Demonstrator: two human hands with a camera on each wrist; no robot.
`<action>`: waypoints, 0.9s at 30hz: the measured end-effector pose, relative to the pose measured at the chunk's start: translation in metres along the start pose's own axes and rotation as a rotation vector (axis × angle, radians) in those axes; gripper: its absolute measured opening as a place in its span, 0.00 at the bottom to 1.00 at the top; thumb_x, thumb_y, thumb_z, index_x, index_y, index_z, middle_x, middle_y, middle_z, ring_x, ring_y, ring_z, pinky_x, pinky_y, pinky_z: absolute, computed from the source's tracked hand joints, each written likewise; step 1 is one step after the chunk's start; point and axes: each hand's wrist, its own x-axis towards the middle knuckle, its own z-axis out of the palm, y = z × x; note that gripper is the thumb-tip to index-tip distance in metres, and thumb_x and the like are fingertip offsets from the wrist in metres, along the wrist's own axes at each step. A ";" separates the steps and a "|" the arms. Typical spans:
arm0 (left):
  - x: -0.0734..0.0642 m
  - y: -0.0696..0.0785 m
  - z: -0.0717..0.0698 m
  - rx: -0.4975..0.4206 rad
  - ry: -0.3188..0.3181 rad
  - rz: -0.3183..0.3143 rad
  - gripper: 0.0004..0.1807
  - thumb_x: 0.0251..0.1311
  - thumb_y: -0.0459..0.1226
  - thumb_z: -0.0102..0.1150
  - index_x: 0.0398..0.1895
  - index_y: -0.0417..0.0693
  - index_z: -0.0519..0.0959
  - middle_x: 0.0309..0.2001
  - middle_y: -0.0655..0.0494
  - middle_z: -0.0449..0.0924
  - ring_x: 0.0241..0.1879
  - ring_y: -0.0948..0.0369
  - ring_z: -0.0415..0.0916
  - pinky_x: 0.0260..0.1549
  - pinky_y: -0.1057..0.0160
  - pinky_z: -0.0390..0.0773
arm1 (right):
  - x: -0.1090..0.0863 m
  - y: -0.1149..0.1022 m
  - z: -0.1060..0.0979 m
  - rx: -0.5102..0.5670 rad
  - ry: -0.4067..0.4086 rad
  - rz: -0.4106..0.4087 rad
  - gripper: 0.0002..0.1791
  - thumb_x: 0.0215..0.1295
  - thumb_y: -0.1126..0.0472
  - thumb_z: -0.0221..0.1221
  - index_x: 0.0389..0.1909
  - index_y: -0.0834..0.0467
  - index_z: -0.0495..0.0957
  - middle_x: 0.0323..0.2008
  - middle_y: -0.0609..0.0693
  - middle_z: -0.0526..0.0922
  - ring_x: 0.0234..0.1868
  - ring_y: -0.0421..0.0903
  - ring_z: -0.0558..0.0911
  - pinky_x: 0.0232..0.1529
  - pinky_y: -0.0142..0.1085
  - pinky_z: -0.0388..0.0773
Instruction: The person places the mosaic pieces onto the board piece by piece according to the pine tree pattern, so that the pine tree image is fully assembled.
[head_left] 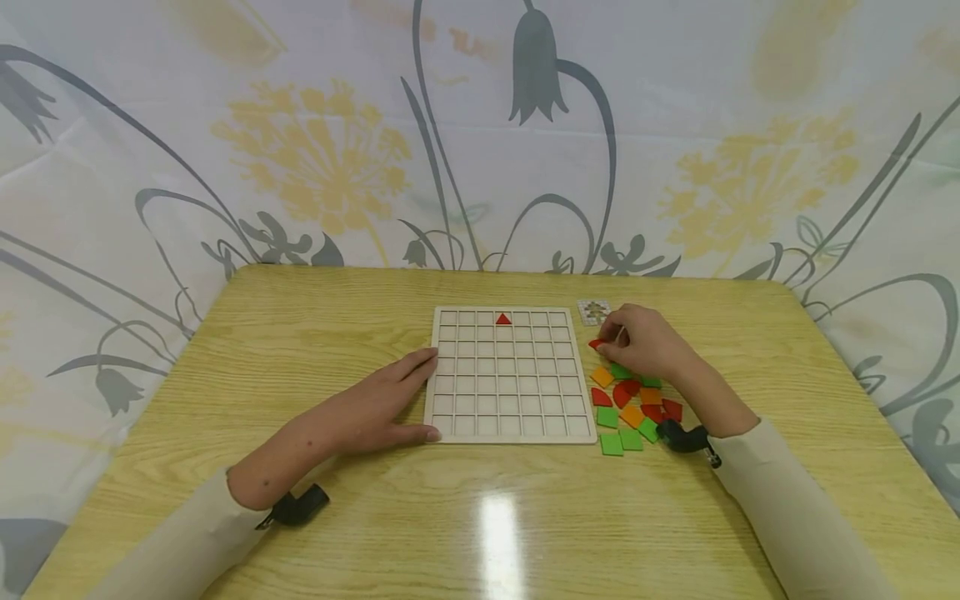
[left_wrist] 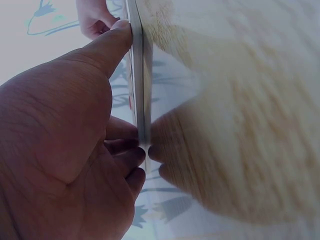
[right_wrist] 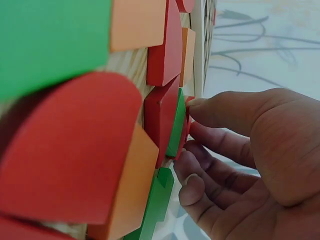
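A pale wooden grid board [head_left: 510, 386] lies on the table, with one red triangle [head_left: 503, 319] in its top row. My left hand [head_left: 378, 407] rests along the board's left edge, fingers and thumb extended; in the left wrist view the thumb and fingertips touch the board's side [left_wrist: 141, 75]. Right of the board, my right hand [head_left: 641, 340] pinches a red piece [head_left: 597, 343] between thumb and fingers, over the upper end of a group of loose pieces. The right wrist view shows that thumb [right_wrist: 215, 107] against the red piece, most of which is hidden.
Loose flat pieces lie beside the board: several green squares [head_left: 611, 444], orange squares [head_left: 602, 377] and red quarter-rounds [head_left: 601, 397]. A small pattern card [head_left: 592, 312] lies beyond the right hand. Patterned cloth [head_left: 480, 167] hangs behind the wooden table [head_left: 375, 517].
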 end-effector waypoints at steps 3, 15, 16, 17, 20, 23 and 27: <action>0.000 0.000 0.000 -0.001 0.001 -0.001 0.57 0.71 0.61 0.63 0.86 0.38 0.46 0.87 0.44 0.40 0.83 0.45 0.48 0.77 0.43 0.61 | 0.000 -0.001 -0.001 -0.013 0.000 -0.002 0.06 0.71 0.64 0.68 0.40 0.63 0.85 0.36 0.54 0.82 0.32 0.46 0.79 0.37 0.42 0.79; 0.000 0.001 -0.001 -0.020 -0.002 -0.014 0.57 0.71 0.61 0.63 0.86 0.38 0.45 0.87 0.45 0.40 0.83 0.45 0.48 0.78 0.43 0.59 | -0.001 -0.003 -0.001 -0.022 -0.028 -0.057 0.10 0.73 0.65 0.66 0.48 0.67 0.82 0.39 0.55 0.85 0.39 0.50 0.83 0.45 0.49 0.84; 0.000 0.001 -0.001 -0.020 -0.002 -0.014 0.57 0.71 0.61 0.63 0.86 0.38 0.45 0.87 0.45 0.40 0.83 0.45 0.48 0.78 0.43 0.59 | -0.001 -0.003 -0.001 -0.029 -0.030 -0.063 0.09 0.73 0.65 0.66 0.48 0.67 0.82 0.39 0.55 0.85 0.39 0.49 0.83 0.45 0.49 0.84; 0.000 0.001 -0.001 -0.020 -0.001 -0.014 0.57 0.71 0.61 0.63 0.86 0.38 0.45 0.87 0.45 0.40 0.83 0.45 0.48 0.78 0.43 0.59 | -0.001 -0.003 -0.001 -0.034 -0.031 -0.068 0.09 0.73 0.66 0.66 0.47 0.67 0.82 0.39 0.55 0.84 0.38 0.49 0.82 0.45 0.48 0.83; 0.000 0.001 -0.001 -0.023 0.001 -0.013 0.57 0.71 0.61 0.63 0.86 0.38 0.45 0.87 0.45 0.40 0.83 0.45 0.48 0.78 0.43 0.59 | -0.001 -0.003 -0.002 -0.043 -0.032 -0.082 0.06 0.72 0.66 0.66 0.44 0.65 0.82 0.37 0.54 0.82 0.36 0.47 0.80 0.42 0.45 0.81; 0.000 0.001 -0.001 -0.024 0.001 -0.014 0.57 0.71 0.61 0.63 0.86 0.38 0.45 0.87 0.45 0.40 0.83 0.45 0.48 0.78 0.43 0.59 | -0.001 -0.004 -0.002 -0.035 -0.032 -0.084 0.04 0.72 0.67 0.66 0.41 0.63 0.81 0.37 0.53 0.81 0.35 0.46 0.79 0.41 0.43 0.80; 0.000 0.001 0.000 -0.019 -0.002 -0.014 0.58 0.70 0.62 0.63 0.86 0.38 0.45 0.87 0.45 0.40 0.83 0.45 0.48 0.78 0.43 0.59 | -0.001 -0.006 -0.002 -0.006 -0.038 -0.067 0.04 0.72 0.68 0.66 0.40 0.61 0.79 0.35 0.51 0.82 0.34 0.46 0.79 0.40 0.43 0.80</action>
